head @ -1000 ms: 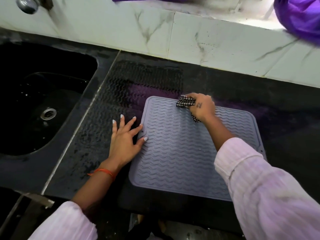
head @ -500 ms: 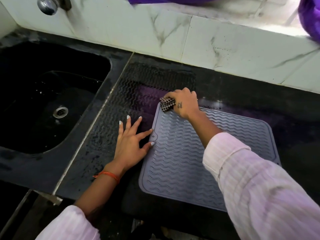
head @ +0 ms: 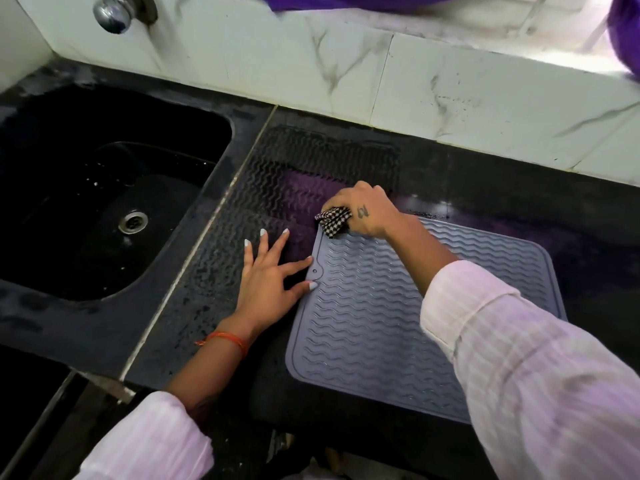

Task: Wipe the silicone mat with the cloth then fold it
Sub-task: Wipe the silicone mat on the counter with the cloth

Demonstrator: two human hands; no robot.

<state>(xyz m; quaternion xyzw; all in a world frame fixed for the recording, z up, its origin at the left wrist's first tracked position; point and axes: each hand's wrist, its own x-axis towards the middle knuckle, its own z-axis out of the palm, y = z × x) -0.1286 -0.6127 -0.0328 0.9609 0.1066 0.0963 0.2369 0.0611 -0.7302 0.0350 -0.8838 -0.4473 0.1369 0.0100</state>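
A grey silicone mat (head: 367,327) with wavy ridges lies flat on the black counter. My right hand (head: 367,211) grips a bunched black-and-white checked cloth (head: 333,220) at the mat's far left corner, with the cloth hanging over the mat's edge. My left hand (head: 268,278) lies flat on the counter with fingers spread, and its thumb and forefinger touch the mat's left edge beside a small hole.
A black sink (head: 104,209) with a metal drain (head: 132,221) sits to the left. A wet wavy imprint (head: 311,168) marks the counter behind the mat. White marble tiles (head: 381,71) form the back wall, with a chrome tap (head: 112,12) and purple fabric (head: 623,26) above.
My right hand slid the cloth leftward across the mat's far edge to its left corner. The left hand stayed by the mat's left edge. The camera shifted left.
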